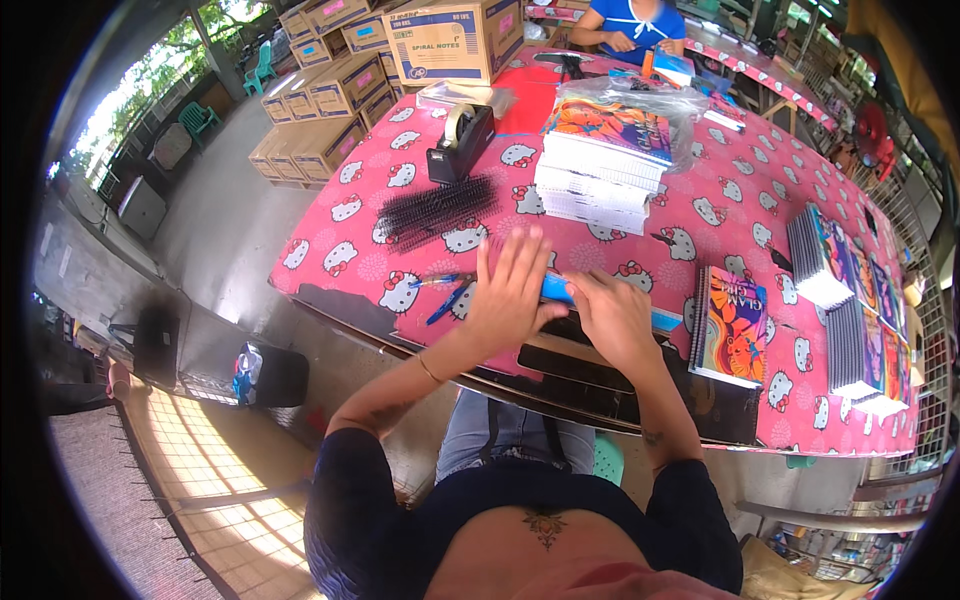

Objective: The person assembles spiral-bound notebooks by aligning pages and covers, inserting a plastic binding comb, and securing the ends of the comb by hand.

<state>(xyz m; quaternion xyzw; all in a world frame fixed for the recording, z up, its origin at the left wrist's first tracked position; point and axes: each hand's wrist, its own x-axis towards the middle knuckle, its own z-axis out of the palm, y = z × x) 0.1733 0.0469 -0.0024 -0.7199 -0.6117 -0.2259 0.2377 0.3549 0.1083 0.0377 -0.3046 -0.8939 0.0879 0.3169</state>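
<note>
My left hand (510,295) lies with fingers stretched out and flat near the table's front edge. Beside it, my right hand (615,315) is closed, its fingertips on a small bright blue object (556,288) that shows between the hands. Most of that object is hidden, so its kind cannot be made out. Just left of my left hand lie a slim blue tool (447,305) and a pen-like item (434,281). Behind these rests a bundle of black spiral binding coils (437,212). A spiral notebook (730,325) with an orange and purple cover is to the right.
The table wears a pink patterned cloth (345,235). Toward the back stand a black tape dispenser (462,145) and a notebook stack (600,170) under clear plastic. More notebooks (850,320) are piled at right. Cardboard boxes (450,45) and a person in blue (630,25) are beyond.
</note>
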